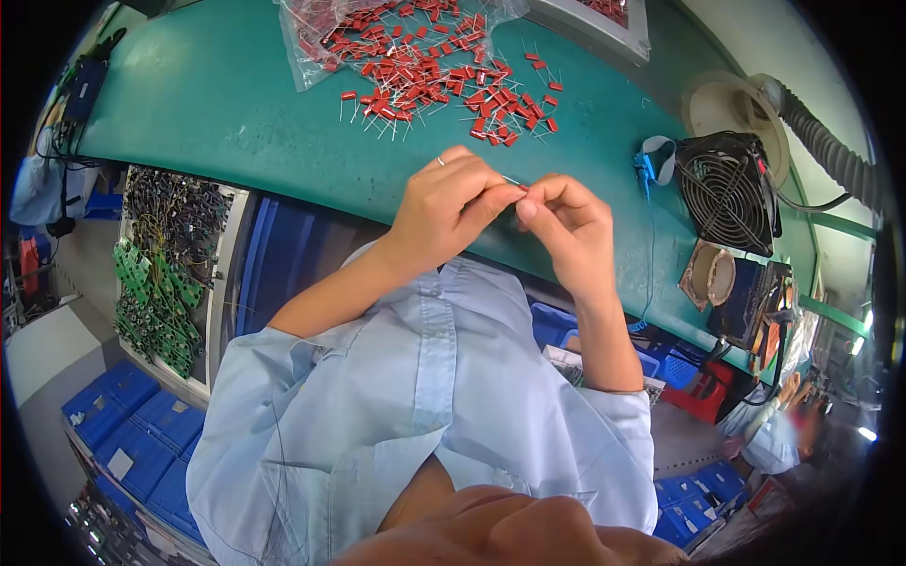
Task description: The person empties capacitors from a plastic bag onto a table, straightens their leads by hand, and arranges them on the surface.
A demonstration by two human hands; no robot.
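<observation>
Hands: left hand (448, 203) and right hand (574, 226) pinch w/ fingertips close together, small red part w/ thin metal lead (524, 188) btwn them.
Position: above near edge of green flat table (236, 113).
Red pile: many red block-shaped parts w/ thin leads (406, 85), on table; some in clear plastic bag (300, 47).
Right side: black fan w/ round grille (725, 193).

We see little of the small red component (524, 188), mostly hidden between left hand (445, 208) and right hand (571, 231); clear plastic bag (300, 47), top cut off; background person (776, 436) blurred.
</observation>
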